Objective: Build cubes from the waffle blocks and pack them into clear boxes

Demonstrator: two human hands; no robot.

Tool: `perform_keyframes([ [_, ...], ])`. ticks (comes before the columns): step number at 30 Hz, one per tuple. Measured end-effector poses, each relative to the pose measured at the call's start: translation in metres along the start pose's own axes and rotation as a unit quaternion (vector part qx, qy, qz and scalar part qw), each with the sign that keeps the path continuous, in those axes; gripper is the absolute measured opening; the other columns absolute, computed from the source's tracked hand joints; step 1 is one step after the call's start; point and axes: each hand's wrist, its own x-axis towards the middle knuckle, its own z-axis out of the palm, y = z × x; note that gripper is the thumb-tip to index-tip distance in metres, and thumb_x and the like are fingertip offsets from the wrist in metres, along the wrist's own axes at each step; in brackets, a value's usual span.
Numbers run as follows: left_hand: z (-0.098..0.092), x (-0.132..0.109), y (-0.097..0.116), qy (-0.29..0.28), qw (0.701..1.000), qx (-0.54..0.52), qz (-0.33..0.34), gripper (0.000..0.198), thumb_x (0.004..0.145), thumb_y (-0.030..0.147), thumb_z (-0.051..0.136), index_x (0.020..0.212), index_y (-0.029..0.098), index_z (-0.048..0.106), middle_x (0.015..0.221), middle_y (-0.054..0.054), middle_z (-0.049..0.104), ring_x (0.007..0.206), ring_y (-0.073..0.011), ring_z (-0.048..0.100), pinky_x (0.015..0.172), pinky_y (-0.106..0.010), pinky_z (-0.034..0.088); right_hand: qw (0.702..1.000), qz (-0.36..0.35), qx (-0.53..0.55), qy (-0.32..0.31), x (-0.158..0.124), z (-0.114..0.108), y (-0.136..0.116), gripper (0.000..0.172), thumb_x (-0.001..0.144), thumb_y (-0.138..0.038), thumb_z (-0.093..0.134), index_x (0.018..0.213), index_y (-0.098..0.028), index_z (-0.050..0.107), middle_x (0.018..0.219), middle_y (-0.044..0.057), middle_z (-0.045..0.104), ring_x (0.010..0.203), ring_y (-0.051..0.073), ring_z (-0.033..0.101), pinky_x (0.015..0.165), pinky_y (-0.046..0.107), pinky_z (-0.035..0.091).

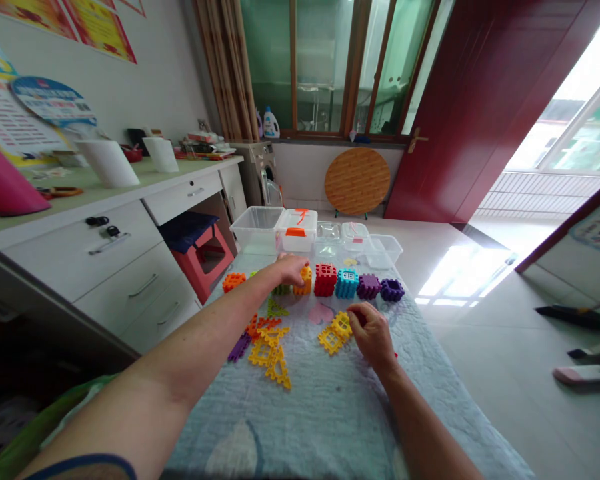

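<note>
My left hand [291, 269] reaches far forward and closes over an orange-yellow block cube [305, 280] at the left end of a row of cubes. The row continues right with a red cube [325, 279], a teal cube [347, 283] and two purple cubes [369, 286]. My right hand [373, 332] rests on the pale blue cloth [310, 413], fingers curled on a yellow flat piece [336, 332] with something red beneath the palm. Loose yellow, orange, purple and green flat pieces [267, 347] lie left of centre. A separate orange cube [233, 281] sits at the far left.
Several clear plastic boxes [257, 230] stand at the table's far end, one with an orange latch [296, 231]. A white drawer desk [130, 233] runs along the left, with a red stool [200, 253] beneath. A round wooden board [357, 180] leans under the window.
</note>
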Motion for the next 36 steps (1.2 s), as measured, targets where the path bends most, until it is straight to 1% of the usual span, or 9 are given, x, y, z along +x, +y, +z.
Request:
perform_keyframes([
  [4,0.0,0.0,0.0,0.0,1.0,0.0,-0.005,0.051,0.061,0.036,0.068,0.11,0.024,0.063,0.107,-0.005,0.069,0.103,-0.0299,0.06,0.09,-0.04,0.044,1.0,0.002,-0.002,0.004,0.001,-0.001,0.004,0.013,0.082,-0.02,0.053,0.077,-0.02,0.065,0.075,0.003,0.064,0.067,0.016,0.058,0.065,0.027,0.045],
  [7,0.001,-0.004,0.0,0.022,1.0,0.002,-0.01,0.067,0.06,0.037,0.07,0.123,0.022,0.056,0.122,-0.01,0.062,0.115,-0.0335,0.053,0.097,-0.045,0.04,1.0,0.009,-0.022,0.021,0.003,-0.005,0.01,0.014,0.083,-0.021,0.052,0.081,-0.019,0.065,0.077,0.003,0.064,0.068,0.017,0.057,0.067,0.028,0.045],
  [10,0.003,-0.016,0.002,0.128,0.992,-0.01,-0.003,0.076,0.062,0.038,0.07,0.132,0.019,0.047,0.137,-0.014,0.049,0.128,-0.0354,0.04,0.107,-0.048,0.03,0.996,-0.006,-0.086,-0.003,0.005,-0.01,0.017,0.013,0.083,-0.023,0.055,0.088,-0.019,0.066,0.085,0.005,0.065,0.081,0.02,0.057,0.077,0.033,0.045],
  [13,0.007,-0.042,0.012,0.286,0.957,-0.047,0.029,0.059,0.073,0.033,0.063,0.128,0.016,0.05,0.134,-0.013,0.05,0.129,-0.0321,0.038,0.111,-0.046,0.025,0.982,-0.026,-0.17,-0.08,0.004,-0.014,0.019,0.024,0.08,-0.032,0.063,0.1,-0.02,0.066,0.099,0.008,0.063,0.093,0.025,0.053,0.086,0.039,0.041],
  [16,0.019,-0.076,0.032,0.342,0.933,-0.09,0.061,0.041,0.079,0.022,0.056,0.119,0.016,0.054,0.123,-0.011,0.056,0.121,-0.0266,0.045,0.109,-0.042,0.03,0.962,-0.031,-0.227,-0.146,0.001,-0.014,0.016,0.046,0.075,-0.043,0.068,0.115,-0.021,0.062,0.106,0.008,0.062,0.097,0.028,0.05,0.086,0.042,0.039],
  [20,0.05,-0.109,0.068,0.245,0.954,-0.131,0.109,0.03,0.08,0.027,0.06,0.109,0.019,0.059,0.113,-0.008,0.061,0.109,-0.0247,0.052,0.099,-0.039,0.04,0.947,-0.044,-0.257,-0.188,-0.004,-0.01,0.012,0.05,0.071,-0.04,0.07,0.118,-0.023,0.06,0.105,0.008,0.062,0.099,0.029,0.049,0.085,0.042,0.037],
  [25,0.08,-0.117,0.099,0.138,0.977,-0.113,0.119,0.041,0.078,0.042,0.066,0.11,0.018,0.059,0.116,-0.01,0.06,0.108,-0.0279,0.053,0.095,-0.042,0.044,0.959,-0.057,-0.226,-0.161,-0.004,-0.007,0.014,0.046,0.073,-0.031,0.066,0.118,-0.024,0.059,0.105,0.007,0.062,0.099,0.027,0.05,0.087,0.041,0.037],
  [30,0.079,-0.111,0.109,0.113,0.984,-0.071,0.117,0.024,0.089,0.036,0.054,0.101,0.017,0.062,0.105,-0.01,0.062,0.097,-0.0244,0.057,0.083,-0.035,0.05,0.975,-0.051,-0.186,-0.113,0.0,-0.008,0.017,0.042,0.075,-0.028,0.062,0.116,-0.021,0.058,0.105,0.008,0.06,0.097,0.026,0.054,0.086,0.04,0.042],
  [36,0.077,-0.105,0.108,0.129,0.98,-0.027,0.148,0.025,0.096,0.02,0.038,0.096,0.016,0.062,0.096,-0.008,0.065,0.088,-0.0213,0.059,0.078,-0.033,0.05,0.984,-0.051,-0.138,-0.099,0.001,-0.006,0.017,0.038,0.076,-0.029,0.062,0.113,-0.021,0.059,0.104,0.008,0.06,0.095,0.025,0.056,0.086,0.04,0.045],
])
